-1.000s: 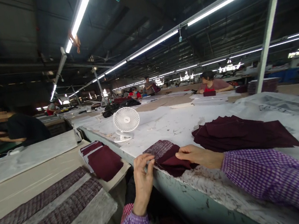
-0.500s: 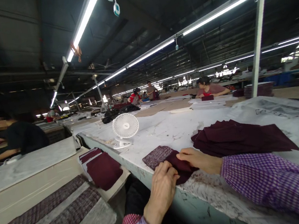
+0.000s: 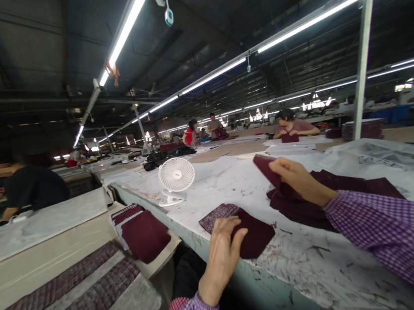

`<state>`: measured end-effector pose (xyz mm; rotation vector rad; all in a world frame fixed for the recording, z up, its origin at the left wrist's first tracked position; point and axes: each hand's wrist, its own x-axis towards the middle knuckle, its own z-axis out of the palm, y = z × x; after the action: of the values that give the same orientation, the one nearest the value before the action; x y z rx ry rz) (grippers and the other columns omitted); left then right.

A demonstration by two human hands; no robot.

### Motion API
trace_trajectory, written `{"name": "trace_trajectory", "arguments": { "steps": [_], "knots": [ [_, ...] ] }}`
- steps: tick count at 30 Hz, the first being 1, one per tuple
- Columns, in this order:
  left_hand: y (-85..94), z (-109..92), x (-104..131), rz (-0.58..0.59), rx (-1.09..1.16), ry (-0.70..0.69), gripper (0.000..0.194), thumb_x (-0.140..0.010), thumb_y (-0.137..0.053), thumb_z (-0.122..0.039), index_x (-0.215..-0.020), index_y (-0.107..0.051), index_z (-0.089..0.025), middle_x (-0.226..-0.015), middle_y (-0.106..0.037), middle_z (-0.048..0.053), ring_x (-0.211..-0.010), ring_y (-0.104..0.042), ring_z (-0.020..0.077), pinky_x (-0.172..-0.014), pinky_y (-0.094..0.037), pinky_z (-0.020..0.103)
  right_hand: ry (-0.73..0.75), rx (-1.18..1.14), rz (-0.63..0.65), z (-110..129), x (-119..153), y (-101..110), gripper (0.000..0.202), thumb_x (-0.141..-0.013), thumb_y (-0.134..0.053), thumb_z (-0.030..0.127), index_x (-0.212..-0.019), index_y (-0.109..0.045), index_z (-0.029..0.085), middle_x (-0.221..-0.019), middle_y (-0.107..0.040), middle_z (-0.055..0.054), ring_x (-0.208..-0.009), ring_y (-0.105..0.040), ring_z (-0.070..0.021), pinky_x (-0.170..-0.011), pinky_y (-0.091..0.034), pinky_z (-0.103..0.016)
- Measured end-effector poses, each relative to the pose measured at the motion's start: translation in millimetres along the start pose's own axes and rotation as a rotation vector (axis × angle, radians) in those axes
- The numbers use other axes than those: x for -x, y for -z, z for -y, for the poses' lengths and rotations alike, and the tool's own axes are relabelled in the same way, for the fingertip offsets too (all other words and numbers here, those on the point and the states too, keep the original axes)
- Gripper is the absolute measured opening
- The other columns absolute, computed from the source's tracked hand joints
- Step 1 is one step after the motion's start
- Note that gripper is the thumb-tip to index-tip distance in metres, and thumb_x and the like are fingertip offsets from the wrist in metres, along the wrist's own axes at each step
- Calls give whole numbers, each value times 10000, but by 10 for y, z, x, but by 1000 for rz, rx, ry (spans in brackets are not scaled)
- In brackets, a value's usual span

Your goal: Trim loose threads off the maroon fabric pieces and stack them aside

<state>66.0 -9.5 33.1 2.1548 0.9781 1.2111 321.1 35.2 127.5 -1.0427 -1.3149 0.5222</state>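
My right hand [image 3: 302, 180] pinches a maroon fabric piece [image 3: 264, 169], raised above the table. Beneath and behind it lies a loose pile of maroon fabric pieces [image 3: 367, 187], partly covered by the hand and sleeve. Near the table's front edge my left hand [image 3: 220, 255] rests with bent fingers, its thumb apart and nothing gripped. Those fingertips touch or hover just over a flat maroon piece [image 3: 256, 236]; I cannot tell which. Against that piece lies a speckled maroon-and-grey fabric piece [image 3: 215, 216], partly hidden by my left fingers.
A small white fan [image 3: 176, 175] stands on the paper-covered table. At lower left, a lower surface [image 3: 67, 226] bears stacked maroon pieces [image 3: 145, 234] and rows of speckled fabric [image 3: 92, 297]. A metal post [image 3: 366, 47] rises at right. Several people work farther off.
My right hand has moved up and right, away from the left, and now holds a maroon piece aloft. The left thumb has spread from the fingers, uncovering the flat piece below.
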Motion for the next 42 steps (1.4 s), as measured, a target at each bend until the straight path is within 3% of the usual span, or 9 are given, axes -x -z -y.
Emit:
{"name": "trace_trajectory", "arguments": {
  "steps": [5, 8, 14, 17, 20, 25, 30, 37, 42],
  "knots": [
    [-30, -158, 123, -60, 935, 389, 575, -817, -469, -571, -1201, -549, -150, -1192, -588, 155, -1084, -555, 297, -881, -472, 442, 420, 314, 889, 324, 728, -526, 192, -856, -507, 307, -800, -605, 151, -808, -626, -36, -732, -555, -124, -695, -443, -245],
    [-42, -180, 227, -163, 1057, 516, 528, -694, -698, -357, -1178, -573, -187, -1164, -620, 95, -1104, -554, 258, -911, -464, 341, 515, 286, 1225, 366, 998, -667, 233, -868, -518, 321, -786, -636, 138, -802, -644, -47, -743, -580, -116, -725, -450, -228],
    [20, -224, 291, -270, 1172, 536, 610, -605, -696, -146, -1199, -562, -188, -1022, -690, 74, -984, -629, 249, -863, -493, 335, 221, 288, 782, 224, 817, -581, 345, -815, -581, 392, -1075, -588, 165, -1108, -583, -112, -1034, -537, -206, -887, -435, -355],
    [59, -233, 296, -285, 1188, 529, 643, -611, -705, -146, -1230, -535, -184, -992, -700, 78, -929, -652, 245, -840, -505, 337, -178, 137, 926, 127, 718, -535, 601, -761, -634, 420, -1272, -443, 168, -1146, -572, -129, -1010, -565, -223, -838, -464, -371],
    [83, -123, 331, -233, 1188, 533, 609, -626, -715, -146, -1209, -541, -173, -1023, -691, 92, -899, -662, 230, -818, -517, 320, -373, -47, 1017, 66, 696, -517, 674, -725, -671, 392, -1289, -403, 137, -1060, -617, -124, -902, -612, -210, -768, -481, -341],
    [259, 65, 349, -235, 1101, 537, 482, -629, -747, -167, -1084, -591, -143, -1034, -682, 101, -835, -671, 200, -778, -531, 299, -412, -82, 996, 25, 651, -470, 657, -686, -699, 314, -1246, -420, 115, -1004, -637, -113, -827, -626, -184, -727, -477, -310],
    [387, -42, 104, -90, 828, 493, 471, -724, -685, -384, -1116, -592, -140, -994, -689, 103, -848, -657, 200, -767, -512, 299, -389, -62, 980, -29, 640, -457, 603, -697, -670, 276, -1232, -424, 149, -937, -640, -63, -768, -615, -148, -655, -462, -261],
    [97, 109, -385, 12, 240, 390, 259, -708, -665, -328, -893, -692, -149, -769, -697, 45, -671, -617, 157, -638, -470, 261, -233, 193, 928, -189, 616, -471, 533, -702, -618, 204, -1204, -454, 139, -681, -569, 31, -556, -497, -79, -478, -339, -191],
    [-149, 151, -477, -24, -180, 301, 109, -710, -636, -192, -775, -720, -218, -791, -700, 20, -779, -621, 180, -754, -446, 292, -37, 562, 895, -369, 561, -428, 648, -657, -648, 206, -1267, -446, 120, -641, -576, 37, -575, -514, -110, -525, -366, -221]
  ]
}}
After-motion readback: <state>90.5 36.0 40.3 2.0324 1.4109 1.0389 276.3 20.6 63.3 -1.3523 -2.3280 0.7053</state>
